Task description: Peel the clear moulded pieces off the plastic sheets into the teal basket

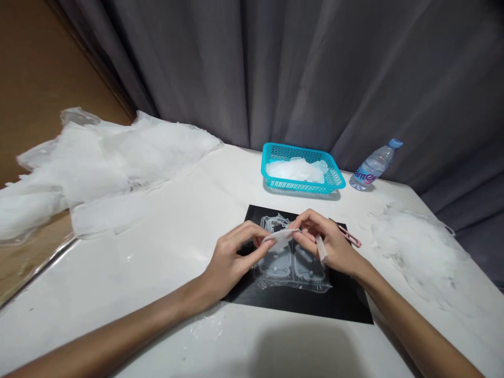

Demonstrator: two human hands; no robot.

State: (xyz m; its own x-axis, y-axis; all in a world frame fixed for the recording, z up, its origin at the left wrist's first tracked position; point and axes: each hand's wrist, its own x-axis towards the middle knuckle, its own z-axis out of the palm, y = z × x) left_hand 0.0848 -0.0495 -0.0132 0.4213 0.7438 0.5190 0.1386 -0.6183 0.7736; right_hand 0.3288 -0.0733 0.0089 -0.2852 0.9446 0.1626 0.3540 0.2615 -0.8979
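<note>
My left hand (236, 252) pinches one side of a small, flat, whitish translucent plastic piece (281, 239) between thumb and fingers. On the other side, the fingertips of my right hand (328, 241) grip the same piece. A short pale pinkish stick (321, 250) pokes out from under my right hand's fingers; its kind is unclear. Below both hands, a clear moulded plastic sheet (275, 265) with raised shapes and ragged edges lies on a black mat (342, 304). A slim pink object with a slotted end (352, 237) shows behind my right hand, partly hidden.
A blue basket (303, 187) holding whitish plastic pieces (297, 170) stands at the back, beside a water bottle (374, 167). Piles of translucent plastic lie at left (110, 157) and right (421, 249) on the white table (165, 278). A grey curtain (283, 73) hangs behind.
</note>
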